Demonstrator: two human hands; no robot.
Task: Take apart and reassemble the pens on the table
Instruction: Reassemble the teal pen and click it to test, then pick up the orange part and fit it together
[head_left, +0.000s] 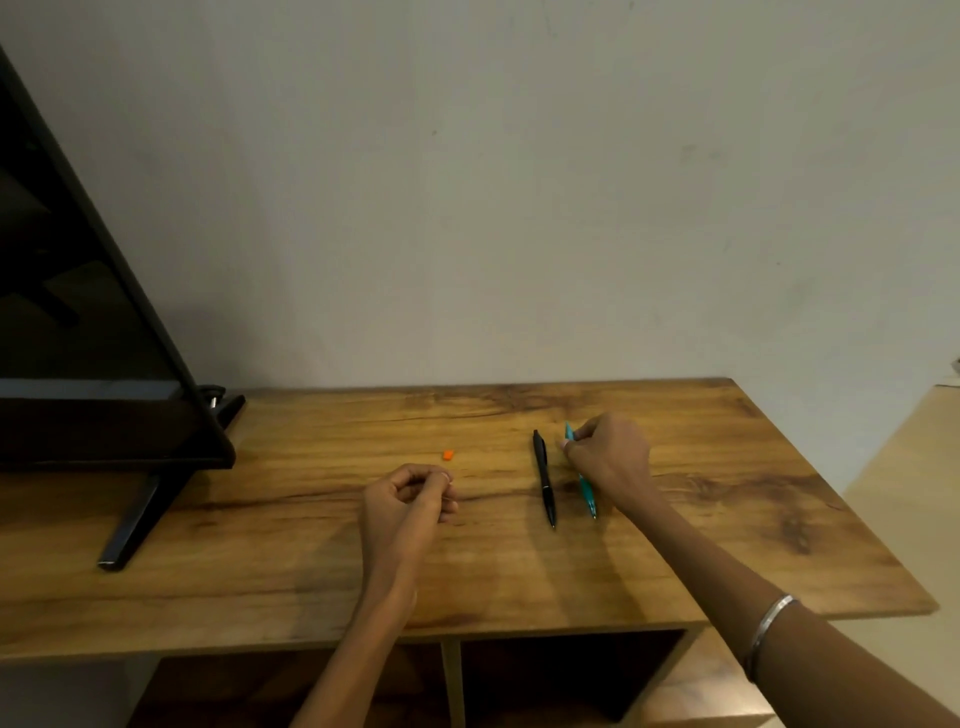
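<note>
A black pen (544, 478) lies on the wooden table (311, 561), pointing toward me. Just right of it lies a teal pen (587, 493), parallel to the black one. My right hand (608, 457) rests over the teal pen's upper half, fingertips pinching it near its far end. My left hand (410, 504) hovers at the table's middle with fingers curled together; whether it holds anything small is hidden. A tiny orange piece (448, 455) sits on the table just beyond the left hand.
A black monitor (78, 338) on a slanted metal foot (130, 525) fills the table's left end. A plain wall rises behind the table. Open shelf compartments (566, 675) lie under the front edge. A lighter surface (904, 467) adjoins on the right.
</note>
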